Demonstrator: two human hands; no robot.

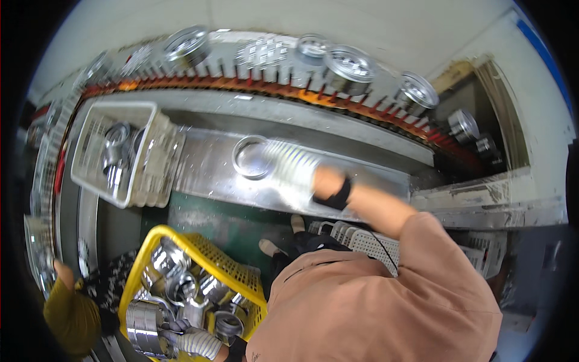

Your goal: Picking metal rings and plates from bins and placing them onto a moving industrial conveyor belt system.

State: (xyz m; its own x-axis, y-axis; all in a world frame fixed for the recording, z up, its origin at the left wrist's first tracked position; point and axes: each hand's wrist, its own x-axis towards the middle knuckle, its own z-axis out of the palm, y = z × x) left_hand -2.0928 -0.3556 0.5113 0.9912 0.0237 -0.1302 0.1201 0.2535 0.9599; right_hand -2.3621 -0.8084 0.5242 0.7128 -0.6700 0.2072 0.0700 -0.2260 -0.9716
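Note:
My left hand (198, 341), in a striped glove with grey fingertips, grips the rim of a shiny ribbed metal cylinder (143, 329) over the near left corner of a yellow plastic basket (208, 256). Several more shiny cylindrical metal parts (169, 258) lie jumbled in that basket. Above the steel bench my right hand (294, 167), in a striped glove, is smeared by motion. Its fingers reach the right side of a round metal ring (252, 158) on the bench; whether they hold it is not clear.
A white plastic crate (120, 104) with metal parts stands on the bench's (208, 181) left end. Behind runs a conveyor rail (289, 92) of upright red pins, some carrying metal parts (350, 67). Another person's sleeve (75, 314) shows at lower left. White baskets (371, 242) stand below the bench.

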